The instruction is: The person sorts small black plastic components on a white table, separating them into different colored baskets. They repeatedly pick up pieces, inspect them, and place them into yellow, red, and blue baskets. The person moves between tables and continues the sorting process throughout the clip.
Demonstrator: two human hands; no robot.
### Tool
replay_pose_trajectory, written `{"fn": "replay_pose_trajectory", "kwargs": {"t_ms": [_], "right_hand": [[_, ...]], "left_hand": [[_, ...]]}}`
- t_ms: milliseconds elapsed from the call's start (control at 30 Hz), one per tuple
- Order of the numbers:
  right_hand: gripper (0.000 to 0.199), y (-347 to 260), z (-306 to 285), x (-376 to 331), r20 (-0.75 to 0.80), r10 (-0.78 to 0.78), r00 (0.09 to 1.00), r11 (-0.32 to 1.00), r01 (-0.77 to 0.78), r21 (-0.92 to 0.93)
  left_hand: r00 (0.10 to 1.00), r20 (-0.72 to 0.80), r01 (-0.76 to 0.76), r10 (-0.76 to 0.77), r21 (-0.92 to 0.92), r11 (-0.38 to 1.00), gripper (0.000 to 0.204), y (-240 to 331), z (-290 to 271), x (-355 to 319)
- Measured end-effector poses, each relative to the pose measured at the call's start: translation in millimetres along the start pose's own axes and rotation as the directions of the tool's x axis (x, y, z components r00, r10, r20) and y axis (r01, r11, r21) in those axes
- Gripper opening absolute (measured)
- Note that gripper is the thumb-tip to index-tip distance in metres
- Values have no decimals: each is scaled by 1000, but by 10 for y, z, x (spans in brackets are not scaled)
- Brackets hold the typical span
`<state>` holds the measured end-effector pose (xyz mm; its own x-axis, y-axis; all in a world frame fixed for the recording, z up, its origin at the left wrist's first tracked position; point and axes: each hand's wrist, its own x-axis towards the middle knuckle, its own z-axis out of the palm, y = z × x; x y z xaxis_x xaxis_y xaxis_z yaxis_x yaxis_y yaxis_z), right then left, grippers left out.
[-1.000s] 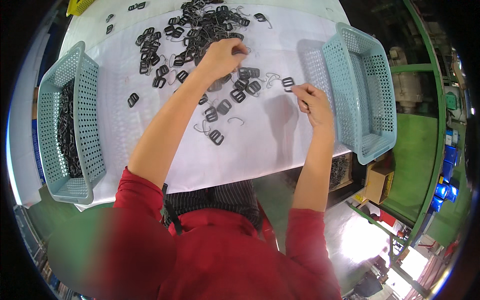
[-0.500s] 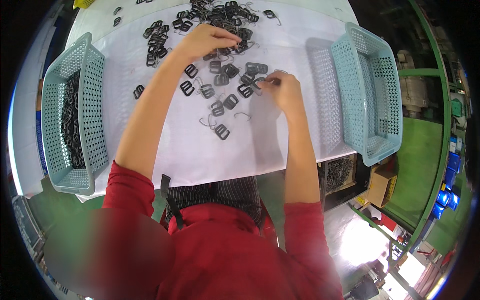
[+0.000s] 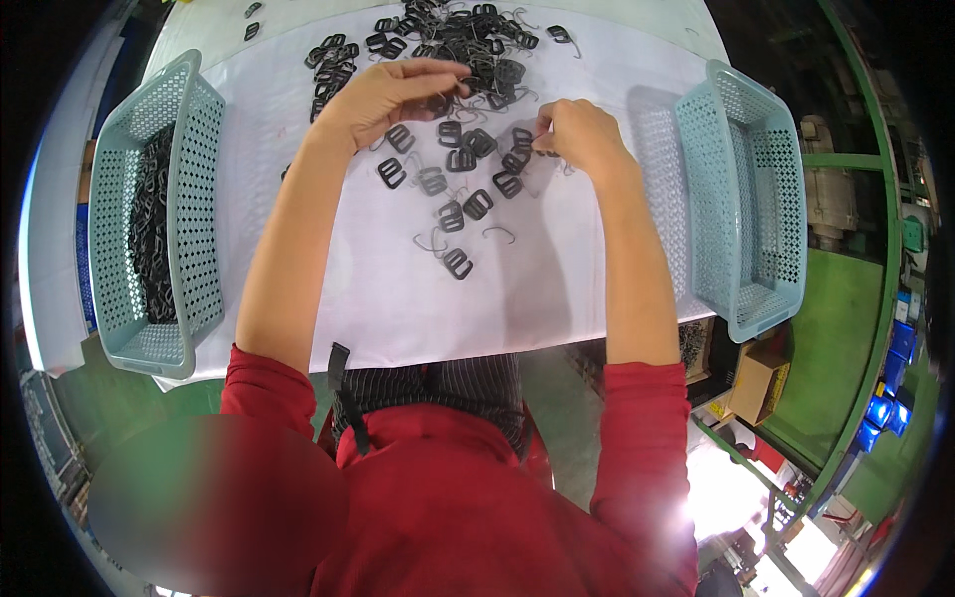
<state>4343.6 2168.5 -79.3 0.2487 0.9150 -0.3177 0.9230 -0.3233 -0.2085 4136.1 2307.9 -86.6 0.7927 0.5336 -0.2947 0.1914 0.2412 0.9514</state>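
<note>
My right hand [image 3: 582, 134], out near right basket [image 3: 741, 199] a second ago, now back at buckle pile [image 3: 468, 40]; fingertips pinched on small buckle [image 3: 542, 149]. My left hand [image 3: 393, 90] fingers loosely spread over buckles just beyond fingertips. Sorting continues.

1. Buckles [image 3: 468, 45]: dark metal, dull sheen.
2. Wire hooks [image 3: 499, 232]: thin bare metal.
3. Table cover [image 3: 398, 298]: white, matt, smooth, paper or cloth.
4. Baskets [image 3: 741, 189]: pale blue perforated plastic.
5. Sleeves [image 3: 637, 438]: red cloth.
</note>
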Motion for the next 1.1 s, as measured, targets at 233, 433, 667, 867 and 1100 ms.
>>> {"fn": "replay_pose_trajectory", "kwargs": {"t_ms": [233, 433, 667, 867, 1100], "right_hand": [[18, 352, -49, -63, -105, 109, 988, 670, 5, 742], [19, 230, 30, -308, 14, 229, 973, -136, 18, 991], [33, -214, 294, -93, -89, 336, 938, 910, -298, 289], [29, -149, 247, -71, 85, 181, 980, 633, -182, 753], [18, -1944, -440, 4, 2, -339, 941, 424, 151, 893]], "left_hand": [[996, -92, -10, 21, 114, 993, 25, -133, -82, -32], [975, -194, -28, 111, 383, 923, 25, -222, -178, -50], [977, -204, -23, 59, 176, 984, 23, -136, -229, -154], [989, -141, -59, 45, -96, 994, 28, -90, -352, -462], [937, -340, -190, 76, -314, 930, 23, -603, -401, -828]]}}
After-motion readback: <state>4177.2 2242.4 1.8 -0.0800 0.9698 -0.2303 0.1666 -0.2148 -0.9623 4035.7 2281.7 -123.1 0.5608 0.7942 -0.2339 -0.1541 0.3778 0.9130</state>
